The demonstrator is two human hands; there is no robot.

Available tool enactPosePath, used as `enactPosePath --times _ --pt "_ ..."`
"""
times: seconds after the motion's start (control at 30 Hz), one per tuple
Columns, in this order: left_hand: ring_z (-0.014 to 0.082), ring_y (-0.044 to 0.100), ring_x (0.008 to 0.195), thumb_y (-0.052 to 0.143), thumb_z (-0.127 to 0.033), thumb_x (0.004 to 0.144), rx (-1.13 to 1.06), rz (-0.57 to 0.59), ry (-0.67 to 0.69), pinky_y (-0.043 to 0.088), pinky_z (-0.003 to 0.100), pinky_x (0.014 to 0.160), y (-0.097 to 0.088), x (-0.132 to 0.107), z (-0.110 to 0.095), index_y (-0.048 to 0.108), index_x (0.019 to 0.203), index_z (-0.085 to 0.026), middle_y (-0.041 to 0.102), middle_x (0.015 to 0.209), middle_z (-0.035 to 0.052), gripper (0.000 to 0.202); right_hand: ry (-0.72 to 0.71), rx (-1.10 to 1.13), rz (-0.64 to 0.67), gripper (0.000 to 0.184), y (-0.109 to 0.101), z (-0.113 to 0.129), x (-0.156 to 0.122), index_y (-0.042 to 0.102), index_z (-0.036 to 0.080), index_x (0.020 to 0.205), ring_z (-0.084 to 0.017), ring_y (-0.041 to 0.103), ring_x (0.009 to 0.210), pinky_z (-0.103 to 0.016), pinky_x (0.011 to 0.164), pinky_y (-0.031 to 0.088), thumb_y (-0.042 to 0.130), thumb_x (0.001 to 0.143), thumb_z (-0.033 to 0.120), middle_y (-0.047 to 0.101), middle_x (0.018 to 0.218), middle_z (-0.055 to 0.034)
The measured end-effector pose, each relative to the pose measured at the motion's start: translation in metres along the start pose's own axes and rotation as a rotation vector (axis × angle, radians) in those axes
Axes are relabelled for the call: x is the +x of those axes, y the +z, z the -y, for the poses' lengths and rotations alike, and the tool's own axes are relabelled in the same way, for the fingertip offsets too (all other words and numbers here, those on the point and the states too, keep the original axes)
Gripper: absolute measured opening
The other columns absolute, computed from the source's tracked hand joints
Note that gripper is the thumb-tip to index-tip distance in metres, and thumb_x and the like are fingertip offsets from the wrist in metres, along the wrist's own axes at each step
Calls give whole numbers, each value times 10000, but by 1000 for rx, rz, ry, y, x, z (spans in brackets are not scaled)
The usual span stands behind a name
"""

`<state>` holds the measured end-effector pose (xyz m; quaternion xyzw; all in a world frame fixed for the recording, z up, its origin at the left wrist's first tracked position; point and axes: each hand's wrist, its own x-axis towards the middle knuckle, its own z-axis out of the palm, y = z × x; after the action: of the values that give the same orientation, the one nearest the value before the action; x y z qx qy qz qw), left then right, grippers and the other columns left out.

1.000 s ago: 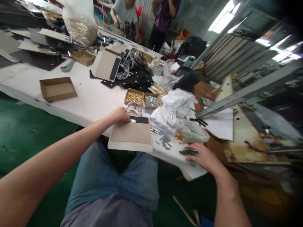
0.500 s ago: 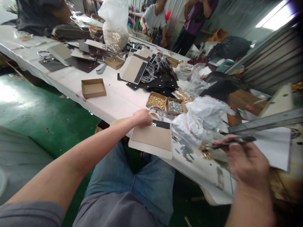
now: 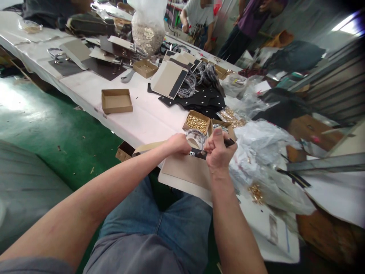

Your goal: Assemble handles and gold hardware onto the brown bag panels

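Note:
A beige panel (image 3: 185, 171) with a black strip lies at the table's front edge, over my lap. My left hand (image 3: 179, 144) is closed on its upper left part, beside a small metal plate (image 3: 192, 153) on the strip. A clear-wrapped looped handle (image 3: 199, 134) stands beyond the strip. My right hand (image 3: 218, 150) is wrapped in a fist round a dark hand tool (image 3: 229, 142), thumb on top. The tool's front end reaches the strip near the metal plate; its exact kind is hidden by the fingers.
Beyond my hands sit a box of gold parts (image 3: 196, 122) and a box of silver parts (image 3: 219, 125). Clear plastic bags (image 3: 259, 144) crowd the right. An open cardboard box (image 3: 116, 101) stands left. Stacked panels (image 3: 168, 78) lie farther back. Other people stand across the table.
My right hand has come in from the far right with the dark tool and is now at the panel's black strip. The left hand stays on the panel. The view has shifted slightly.

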<state>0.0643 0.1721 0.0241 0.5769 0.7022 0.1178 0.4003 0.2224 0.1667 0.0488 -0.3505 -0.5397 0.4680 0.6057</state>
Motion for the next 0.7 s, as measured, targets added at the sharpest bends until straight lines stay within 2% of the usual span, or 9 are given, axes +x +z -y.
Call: enactPosePath --times 0.13,0.23,0.4,0.5,0.7 --pt "475 757 1229 972 -307 678 35 -4 11 624 418 987 2 1 4 823 1233 -137 826 1199 226 599 -17 13 63 651 4 -10 -4 459 251 677 -82 328 471 -269 435 266 855 994 658 362 586 83" --pt "470 752 1256 982 -334 702 -10 -3 12 618 417 1013 1 0 5 831 1220 -168 833 1174 199 565 1 -21 68 653 6 -15 -7 459 250 660 -86 340 478 -269 439 289 897 969 623 363 582 82" --pt "479 782 1207 903 -405 808 42 -10 54 624 462 1019 -2 -5 5 841 1224 -118 833 1227 261 509 -1 -87 42 675 13 -23 -6 478 249 620 -91 360 456 -281 420 287 867 974 672 372 551 68" --pt "476 794 1202 887 -423 828 31 -35 71 623 453 1022 -2 -8 7 844 1213 -82 826 1247 299 516 -20 -98 9 670 15 -28 -5 462 249 617 -87 352 436 -282 404 275 866 990 633 353 542 75" --pt "432 800 1236 816 -459 836 88 -42 109 645 406 1005 -4 -11 11 839 1230 -114 832 1302 270 525 -32 -188 -49 666 19 -31 -8 453 253 618 -92 386 413 -290 382 289 875 981 620 368 534 75"
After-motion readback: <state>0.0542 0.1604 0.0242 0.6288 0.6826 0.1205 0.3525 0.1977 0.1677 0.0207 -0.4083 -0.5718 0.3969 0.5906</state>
